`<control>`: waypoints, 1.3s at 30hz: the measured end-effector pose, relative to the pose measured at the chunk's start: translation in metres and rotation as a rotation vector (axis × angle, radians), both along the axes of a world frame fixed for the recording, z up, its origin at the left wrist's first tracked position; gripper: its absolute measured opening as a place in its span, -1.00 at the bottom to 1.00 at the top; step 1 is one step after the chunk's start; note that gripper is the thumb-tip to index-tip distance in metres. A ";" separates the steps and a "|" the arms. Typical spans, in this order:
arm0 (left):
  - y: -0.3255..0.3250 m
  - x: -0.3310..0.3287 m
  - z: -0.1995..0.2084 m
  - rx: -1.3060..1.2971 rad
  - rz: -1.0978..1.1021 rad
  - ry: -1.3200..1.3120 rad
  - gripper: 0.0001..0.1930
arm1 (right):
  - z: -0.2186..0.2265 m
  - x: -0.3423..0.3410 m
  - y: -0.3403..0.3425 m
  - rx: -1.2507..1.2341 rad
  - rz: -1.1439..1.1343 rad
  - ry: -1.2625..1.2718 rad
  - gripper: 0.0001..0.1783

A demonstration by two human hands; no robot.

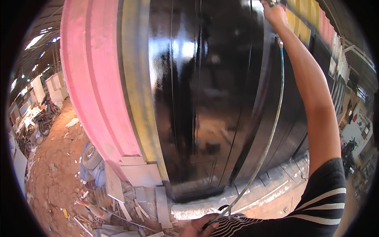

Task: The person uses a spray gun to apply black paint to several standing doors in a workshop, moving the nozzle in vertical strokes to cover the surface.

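Observation:
My right hand [276, 16] is raised at the top edge, closed around a spray gun [271, 2] that is only partly in view. A thin greenish hose [272, 132] hangs from the fitting below that hand and curves down to the lower edge. Down there my left hand [200, 225] is closed on the hose, its fingers partly cut off by the frame. In front of me stands a tall panelled surface [225, 87] in glossy black, with upright grooves and bright reflections. The right hand is near its upper right part.
Pink corrugated sheet [92, 79] and a yellow strip [138, 75] border the black surface on the left. Board offcuts [144, 173] lie at its foot, near a tyre [90, 155]. A motorcycle [46, 114] stands farther left on the dirt floor [59, 170].

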State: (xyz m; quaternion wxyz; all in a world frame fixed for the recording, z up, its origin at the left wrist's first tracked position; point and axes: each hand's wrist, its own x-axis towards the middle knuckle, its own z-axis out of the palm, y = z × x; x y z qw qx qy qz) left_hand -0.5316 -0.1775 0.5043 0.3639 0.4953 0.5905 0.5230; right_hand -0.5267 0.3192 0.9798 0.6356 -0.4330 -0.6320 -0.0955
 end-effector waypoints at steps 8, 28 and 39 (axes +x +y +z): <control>0.007 -0.008 -0.019 -0.059 0.085 0.137 -0.76 | -0.160 0.032 0.029 -0.338 0.074 -0.096 -0.35; 0.001 -0.063 -0.249 -0.636 0.346 0.636 -0.79 | -0.649 0.088 0.009 -0.923 0.162 -0.026 -0.54; -0.001 -0.066 -0.295 -0.844 0.536 0.865 -0.85 | -0.887 0.103 -0.038 -1.126 0.155 -0.133 -0.59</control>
